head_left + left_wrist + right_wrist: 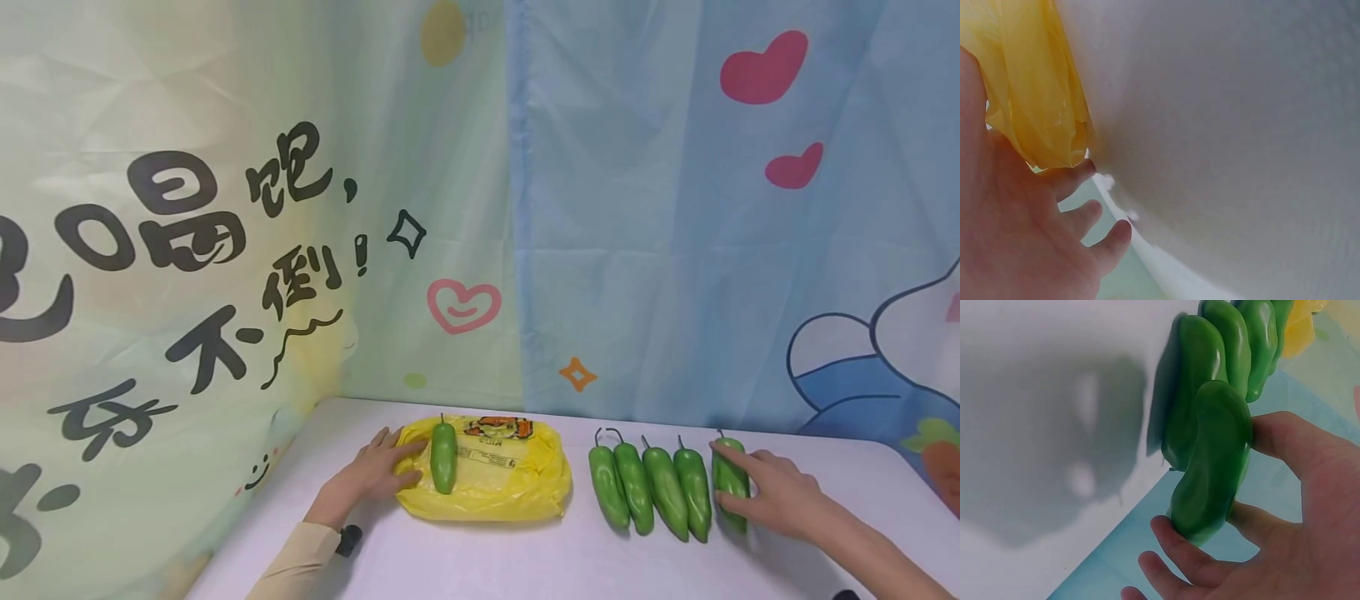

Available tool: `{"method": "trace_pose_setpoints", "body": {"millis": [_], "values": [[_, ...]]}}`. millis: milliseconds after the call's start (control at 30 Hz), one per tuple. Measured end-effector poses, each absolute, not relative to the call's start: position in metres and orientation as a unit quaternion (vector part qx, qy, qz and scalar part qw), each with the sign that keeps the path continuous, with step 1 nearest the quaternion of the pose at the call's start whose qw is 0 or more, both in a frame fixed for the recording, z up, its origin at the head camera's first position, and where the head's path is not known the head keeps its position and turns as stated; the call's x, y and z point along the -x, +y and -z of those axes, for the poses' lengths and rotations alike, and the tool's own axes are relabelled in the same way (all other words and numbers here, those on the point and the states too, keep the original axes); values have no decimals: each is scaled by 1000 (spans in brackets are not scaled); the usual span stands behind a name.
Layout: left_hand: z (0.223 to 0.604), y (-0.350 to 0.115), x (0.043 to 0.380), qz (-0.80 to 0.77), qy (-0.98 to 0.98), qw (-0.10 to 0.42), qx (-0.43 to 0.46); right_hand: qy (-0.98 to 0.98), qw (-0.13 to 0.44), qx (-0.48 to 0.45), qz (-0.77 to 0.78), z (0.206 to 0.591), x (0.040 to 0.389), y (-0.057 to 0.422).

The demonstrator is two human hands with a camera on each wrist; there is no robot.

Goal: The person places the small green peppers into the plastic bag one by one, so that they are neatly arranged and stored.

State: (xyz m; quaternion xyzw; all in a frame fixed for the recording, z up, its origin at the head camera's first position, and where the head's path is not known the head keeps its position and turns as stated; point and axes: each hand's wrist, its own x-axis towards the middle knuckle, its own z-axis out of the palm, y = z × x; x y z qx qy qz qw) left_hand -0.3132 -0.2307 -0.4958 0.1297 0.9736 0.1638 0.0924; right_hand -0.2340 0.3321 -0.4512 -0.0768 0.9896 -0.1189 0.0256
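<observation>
A crumpled yellow plastic bag (513, 492) lies on the table with one green chili pepper (444, 458) lying upon it, stem pointing away. At the bag's left edge my left hand (365, 473) touches the plastic with its fingers spread; its thumb side lies against the bag (1044, 81) in the left wrist view. On the right, my right hand (783, 496) pinches a green chili pepper (1213, 465) between thumb and fingers. Just left of that pepper, several more green chili peppers (663, 492) lie side by side, stems pointing away.
The white table (517, 567) ends at a printed fabric backdrop (622, 333) behind the bag and peppers. Another printed backdrop (172, 433) stands along the left side. Bare tabletop shows between the bag and the row of peppers.
</observation>
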Motion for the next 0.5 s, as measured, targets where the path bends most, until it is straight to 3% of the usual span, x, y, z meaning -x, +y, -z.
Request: {"method": "trace_pose_setpoints", "body": {"millis": [500], "values": [[495,-231,313,-160,974,91,-129,989,8,89,117,446,234,324]]}}
